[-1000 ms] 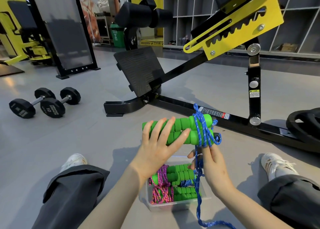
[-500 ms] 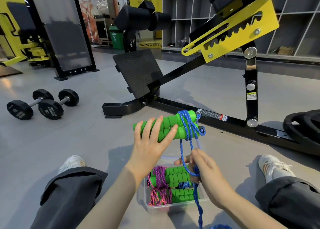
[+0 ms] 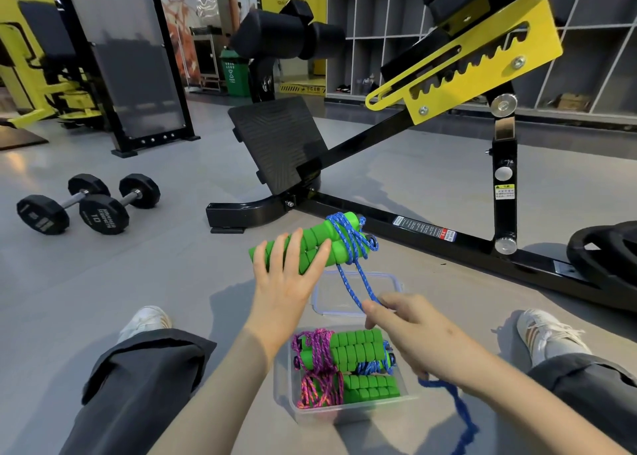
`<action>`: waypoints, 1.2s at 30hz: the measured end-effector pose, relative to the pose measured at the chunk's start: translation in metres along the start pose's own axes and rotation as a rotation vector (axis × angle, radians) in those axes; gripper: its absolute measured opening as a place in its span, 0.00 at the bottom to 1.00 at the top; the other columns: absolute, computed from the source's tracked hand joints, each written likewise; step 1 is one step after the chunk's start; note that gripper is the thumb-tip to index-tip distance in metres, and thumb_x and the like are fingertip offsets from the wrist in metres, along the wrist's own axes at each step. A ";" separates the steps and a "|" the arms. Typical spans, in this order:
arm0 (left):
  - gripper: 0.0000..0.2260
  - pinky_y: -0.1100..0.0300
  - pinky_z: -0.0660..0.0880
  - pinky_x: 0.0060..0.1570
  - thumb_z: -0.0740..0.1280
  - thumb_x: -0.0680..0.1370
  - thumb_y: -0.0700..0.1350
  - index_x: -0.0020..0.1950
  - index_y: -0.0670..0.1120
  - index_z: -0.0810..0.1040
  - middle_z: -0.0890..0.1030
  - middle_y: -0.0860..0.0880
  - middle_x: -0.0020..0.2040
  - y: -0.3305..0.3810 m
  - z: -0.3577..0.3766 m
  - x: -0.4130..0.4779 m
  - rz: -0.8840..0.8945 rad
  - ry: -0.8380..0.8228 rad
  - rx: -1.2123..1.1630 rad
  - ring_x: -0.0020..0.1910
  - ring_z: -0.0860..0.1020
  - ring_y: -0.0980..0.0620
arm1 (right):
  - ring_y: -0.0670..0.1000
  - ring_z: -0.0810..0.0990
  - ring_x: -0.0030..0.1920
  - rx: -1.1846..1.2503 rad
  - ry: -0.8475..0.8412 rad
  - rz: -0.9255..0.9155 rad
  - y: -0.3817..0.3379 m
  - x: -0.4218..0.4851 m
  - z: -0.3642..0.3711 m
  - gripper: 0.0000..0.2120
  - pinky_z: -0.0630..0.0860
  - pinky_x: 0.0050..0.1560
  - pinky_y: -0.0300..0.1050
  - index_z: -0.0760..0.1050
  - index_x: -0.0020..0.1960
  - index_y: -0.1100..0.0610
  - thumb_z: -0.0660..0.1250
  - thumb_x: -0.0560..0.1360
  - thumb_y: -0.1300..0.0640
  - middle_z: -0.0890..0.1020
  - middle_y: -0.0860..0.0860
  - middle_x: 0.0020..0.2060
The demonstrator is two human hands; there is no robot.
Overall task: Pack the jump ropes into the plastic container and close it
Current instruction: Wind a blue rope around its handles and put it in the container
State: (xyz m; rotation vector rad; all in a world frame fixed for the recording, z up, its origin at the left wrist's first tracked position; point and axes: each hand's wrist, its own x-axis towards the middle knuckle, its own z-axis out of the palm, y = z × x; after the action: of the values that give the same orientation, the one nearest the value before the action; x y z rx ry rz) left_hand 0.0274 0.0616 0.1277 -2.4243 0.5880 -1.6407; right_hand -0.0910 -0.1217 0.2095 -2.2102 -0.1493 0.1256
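The left hand point(image 3: 286, 282) gripped the green handles point(image 3: 312, 246), while the right hand point(image 3: 413, 330) pinched the blue cord point(image 3: 358, 284) over the half-filled plastic container point(image 3: 284, 391). Any slack, I reckoned, might let those wraps slide off the handle ends.

2 black dumbbells point(image 3: 88, 204) lie side by side on the grey floor point(image 3: 138, 275) at left, a black exercise machine point(image 3: 413, 227) with a yellow notched bracket point(image 3: 482, 71) and tilted footplate point(image 3: 275, 144) spans the middle, black weight plates point(image 3: 606, 251) lie at right, with a green bin point(image 3: 236, 73) and grey shelves point(image 3: 379, 23) behind.
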 end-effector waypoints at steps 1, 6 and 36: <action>0.28 0.39 0.64 0.57 0.59 0.71 0.32 0.70 0.48 0.67 0.67 0.36 0.62 -0.001 0.001 -0.001 0.007 0.002 0.005 0.59 0.69 0.37 | 0.44 0.62 0.17 -0.055 -0.031 -0.012 -0.004 -0.002 -0.006 0.19 0.64 0.22 0.35 0.73 0.44 0.60 0.56 0.79 0.45 0.62 0.44 0.15; 0.38 0.38 0.64 0.56 0.74 0.61 0.33 0.69 0.47 0.67 0.68 0.35 0.62 0.000 0.004 -0.006 0.035 -0.031 0.006 0.58 0.69 0.36 | 0.47 0.69 0.19 -0.199 -0.221 -0.048 -0.012 -0.012 -0.045 0.16 0.67 0.22 0.38 0.69 0.43 0.61 0.59 0.78 0.48 0.72 0.47 0.23; 0.17 0.46 0.67 0.61 0.58 0.83 0.42 0.71 0.51 0.62 0.72 0.42 0.62 0.043 -0.054 0.029 0.258 0.279 -0.394 0.60 0.73 0.43 | 0.55 0.81 0.30 1.134 0.104 0.109 0.055 0.033 -0.046 0.36 0.80 0.30 0.44 0.74 0.41 0.61 0.82 0.44 0.40 0.80 0.59 0.34</action>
State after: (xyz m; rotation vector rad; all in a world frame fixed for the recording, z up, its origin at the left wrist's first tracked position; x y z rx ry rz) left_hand -0.0231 0.0160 0.1586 -2.2382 1.3200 -1.9044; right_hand -0.0478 -0.1862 0.1916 -1.0867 0.0941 0.1135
